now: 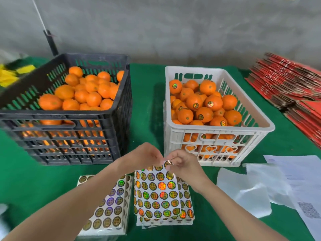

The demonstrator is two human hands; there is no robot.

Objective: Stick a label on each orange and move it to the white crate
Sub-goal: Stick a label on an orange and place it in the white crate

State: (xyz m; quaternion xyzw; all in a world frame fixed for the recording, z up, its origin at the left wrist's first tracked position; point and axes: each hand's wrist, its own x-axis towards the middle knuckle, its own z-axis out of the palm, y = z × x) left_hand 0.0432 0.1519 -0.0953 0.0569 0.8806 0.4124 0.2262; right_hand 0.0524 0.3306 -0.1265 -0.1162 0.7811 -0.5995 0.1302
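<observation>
A sheet of round holographic labels [157,192] lies on top of a stack in front of me. My left hand [144,156] grips the sheet's far edge. My right hand [182,162] pinches one label [168,164] at the sheet's top right corner, where it lifts off the backing. Bare oranges [83,91] fill the black crate [69,117] on the left. Oranges carrying labels [203,105] sit in the white crate [220,129] on the right.
A second stack of label sheets [111,206] lies to the left under my forearm. White backing papers [257,188] and printed sheets lie at the right. Flat red cartons [293,87] are piled at the far right. Green cloth [147,101] covers the table.
</observation>
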